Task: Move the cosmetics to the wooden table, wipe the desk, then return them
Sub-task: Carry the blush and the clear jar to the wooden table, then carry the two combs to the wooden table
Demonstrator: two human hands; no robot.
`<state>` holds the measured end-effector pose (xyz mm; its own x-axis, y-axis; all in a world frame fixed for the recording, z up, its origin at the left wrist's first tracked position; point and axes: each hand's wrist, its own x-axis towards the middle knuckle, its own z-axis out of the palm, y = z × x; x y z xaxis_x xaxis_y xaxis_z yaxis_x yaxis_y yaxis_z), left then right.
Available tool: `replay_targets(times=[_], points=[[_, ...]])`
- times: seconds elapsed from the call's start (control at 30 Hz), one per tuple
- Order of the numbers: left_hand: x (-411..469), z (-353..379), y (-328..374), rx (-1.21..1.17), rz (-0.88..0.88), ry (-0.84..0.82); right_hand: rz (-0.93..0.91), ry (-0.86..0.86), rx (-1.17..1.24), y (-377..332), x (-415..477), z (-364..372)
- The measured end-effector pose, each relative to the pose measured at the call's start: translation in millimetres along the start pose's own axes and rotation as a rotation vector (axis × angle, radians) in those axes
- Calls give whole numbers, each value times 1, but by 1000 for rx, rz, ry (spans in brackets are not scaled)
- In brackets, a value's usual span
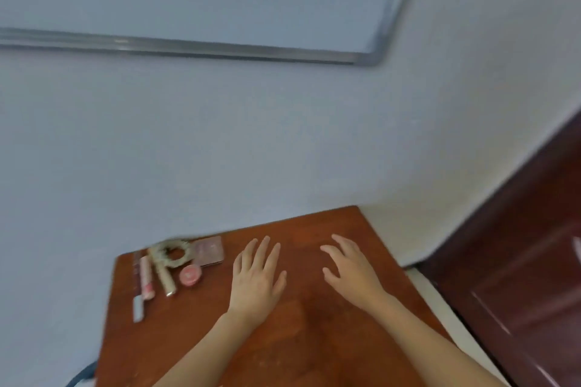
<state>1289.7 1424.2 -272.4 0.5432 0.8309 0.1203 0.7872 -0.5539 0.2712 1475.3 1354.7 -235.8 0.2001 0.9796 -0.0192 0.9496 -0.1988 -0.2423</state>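
Both hands are empty. Left hand [256, 276] is flat with straight, spread fingers [263, 250]. Right hand [349, 267] is loosely spread, its fingers slightly bent. Whether they touch the surface [314, 339] or hover is unclear in the blur. Cosmetics [176, 267] are clustered just left of the left fingers, well apart from the right. Pink pot [190, 275] is nearest. The tubes [165, 276] beyond it point roughly away from the person. Left hand is nearer.
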Motion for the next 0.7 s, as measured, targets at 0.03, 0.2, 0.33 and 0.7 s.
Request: replay_targets(times=[0.03,0.2,0.33,0.7], points=[[2,1,14,17,46,-44,51,17,-31,11,-15,-7],[-17,11,64,24,270,-161,292,44,-93,44,-106,-18],[-56,14,90,13,443,-236,477,29,-137,45,-189,-6],[-164,10,220,37,815,-295,977,87,-75,37,-440,-15]])
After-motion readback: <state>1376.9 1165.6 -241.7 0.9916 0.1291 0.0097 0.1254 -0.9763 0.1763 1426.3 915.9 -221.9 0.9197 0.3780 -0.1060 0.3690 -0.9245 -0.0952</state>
